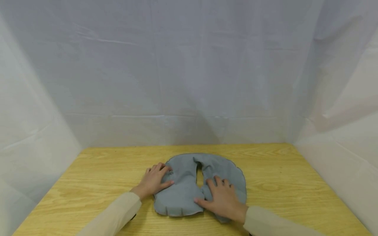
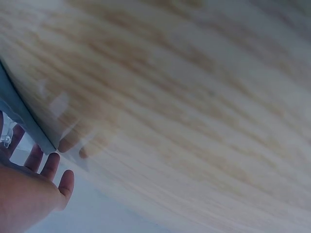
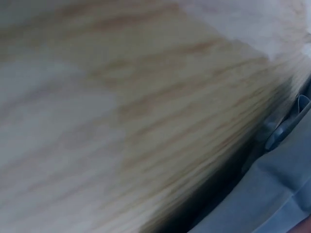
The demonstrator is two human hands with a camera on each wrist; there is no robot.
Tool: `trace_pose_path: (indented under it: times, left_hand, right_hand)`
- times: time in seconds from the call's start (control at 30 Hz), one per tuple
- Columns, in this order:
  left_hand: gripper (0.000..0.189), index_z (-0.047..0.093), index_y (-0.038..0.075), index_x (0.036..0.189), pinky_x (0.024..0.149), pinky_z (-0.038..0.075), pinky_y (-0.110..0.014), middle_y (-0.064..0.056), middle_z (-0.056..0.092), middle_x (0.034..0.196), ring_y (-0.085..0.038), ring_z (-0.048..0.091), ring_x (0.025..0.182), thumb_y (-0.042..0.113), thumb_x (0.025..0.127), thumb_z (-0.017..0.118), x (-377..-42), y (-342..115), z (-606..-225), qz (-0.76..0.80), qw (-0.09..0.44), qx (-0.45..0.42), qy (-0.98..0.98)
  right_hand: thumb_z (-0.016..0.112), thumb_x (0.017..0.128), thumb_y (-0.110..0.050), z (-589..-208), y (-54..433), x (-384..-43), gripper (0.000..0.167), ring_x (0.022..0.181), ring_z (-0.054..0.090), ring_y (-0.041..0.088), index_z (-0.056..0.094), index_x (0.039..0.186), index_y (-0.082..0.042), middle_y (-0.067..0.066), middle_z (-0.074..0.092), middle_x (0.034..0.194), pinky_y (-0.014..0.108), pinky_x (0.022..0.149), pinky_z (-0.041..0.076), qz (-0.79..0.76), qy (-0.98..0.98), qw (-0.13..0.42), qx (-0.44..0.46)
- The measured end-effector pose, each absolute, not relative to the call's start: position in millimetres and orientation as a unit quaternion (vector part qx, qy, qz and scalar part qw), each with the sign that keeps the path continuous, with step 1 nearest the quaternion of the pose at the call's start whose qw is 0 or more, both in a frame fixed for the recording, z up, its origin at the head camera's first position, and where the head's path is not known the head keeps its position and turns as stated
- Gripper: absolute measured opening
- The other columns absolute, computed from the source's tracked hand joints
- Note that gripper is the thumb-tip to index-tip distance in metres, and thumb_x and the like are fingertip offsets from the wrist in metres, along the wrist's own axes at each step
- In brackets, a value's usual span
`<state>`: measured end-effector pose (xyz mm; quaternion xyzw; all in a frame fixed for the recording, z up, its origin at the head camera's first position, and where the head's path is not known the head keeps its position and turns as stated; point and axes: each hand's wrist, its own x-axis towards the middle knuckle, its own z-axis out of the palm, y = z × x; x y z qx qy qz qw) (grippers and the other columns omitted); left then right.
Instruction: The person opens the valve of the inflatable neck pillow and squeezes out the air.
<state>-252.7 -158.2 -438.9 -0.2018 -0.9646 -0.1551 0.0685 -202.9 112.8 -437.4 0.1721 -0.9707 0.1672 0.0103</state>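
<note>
A grey inflatable neck pillow, puffed up, lies on the wooden table with its narrow central gap toward the person. On its left side rests my left hand, fingers spread and slightly bent. My right hand lies over the right lobe, its thumb reaching to the slit between the lobes. In the left wrist view, a clear plastic valve shows near the fingers of the left hand, beside the pillow's edge. The right wrist view catches the pillow's side; the right hand is almost wholly out of it.
The wood-grain table extends around the pillow on all sides. White sheeting hangs behind the table's far edge, with more sheeting along the left and right sides.
</note>
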Motion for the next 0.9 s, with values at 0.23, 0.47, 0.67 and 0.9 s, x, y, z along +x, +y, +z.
trace_pose_path:
  times: [0.23, 0.47, 0.67, 0.9]
  left_hand:
    - [0.041, 0.056, 0.015, 0.115, 0.084, 0.033, -0.047, -0.010, 0.049, 0.116, -0.031, 0.048, 0.107, 0.040, 0.083, 0.064, -252.8, -157.8, -438.5, -0.155, 0.071, -0.201, -0.965]
    - [0.041, 0.057, 0.014, 0.113, 0.082, 0.033, -0.046, -0.010, 0.050, 0.114, -0.030, 0.049, 0.105, 0.040, 0.082, 0.065, -250.8, -156.8, -438.5, -0.156, 0.084, -0.209, -0.962]
    - [0.040, 0.057, 0.014, 0.113, 0.082, 0.033, -0.046, -0.010, 0.049, 0.114, -0.030, 0.048, 0.105, 0.040, 0.083, 0.064, -249.0, -155.3, -436.8, -0.153, 0.079, -0.202, -0.964]
    - [0.040, 0.057, 0.014, 0.113, 0.082, 0.034, -0.045, -0.010, 0.049, 0.113, -0.030, 0.048, 0.105, 0.041, 0.084, 0.063, -248.5, -153.0, -436.8, -0.140, 0.076, -0.196, -0.968]
  right_hand:
    - [0.047, 0.074, -0.075, -441.3, 112.5, -205.4, 0.077, 0.106, 0.046, 0.047, 0.050, 0.125, -0.017, 0.019, 0.045, 0.127, 0.064, 0.076, 0.037, 0.140, -0.972, 0.027, 0.187]
    - [0.052, 0.077, -0.068, -440.4, 111.2, -205.4, 0.069, 0.103, 0.046, 0.046, 0.049, 0.125, -0.019, 0.018, 0.045, 0.126, 0.063, 0.074, 0.038, 0.121, -0.973, 0.029, 0.195]
    - [0.057, 0.079, -0.058, -440.6, 110.4, -205.4, 0.060, 0.100, 0.047, 0.045, 0.048, 0.126, -0.022, 0.017, 0.047, 0.123, 0.062, 0.070, 0.039, 0.117, -0.970, 0.049, 0.209]
    - [0.057, 0.083, -0.050, -439.7, 110.3, -205.1, 0.057, 0.098, 0.048, 0.044, 0.040, 0.136, -0.036, 0.011, 0.050, 0.122, 0.061, 0.069, 0.039, 0.120, -0.963, 0.055, 0.233]
